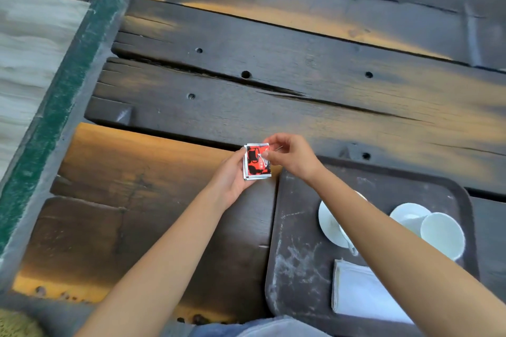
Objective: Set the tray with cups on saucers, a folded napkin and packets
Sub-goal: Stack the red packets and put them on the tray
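My left hand (232,178) holds a small stack of red, black and white packets (256,163) from below, just left of the tray's far left corner. My right hand (293,154) pinches the top packet at its right edge. A dark scuffed tray (298,241) lies at the lower right. On it sits a white saucer (330,223), partly hidden by my right forearm, and a second saucer (408,213) with a white cup (442,235) tipped against it. A folded white napkin (358,293) lies at the tray's near side.
The tray rests on a dark, weathered plank table (301,74) with cracks and bolt holes. A green-edged border (63,85) and pale paving (24,44) run along the left. Blue cloth (262,328) shows at the bottom edge.
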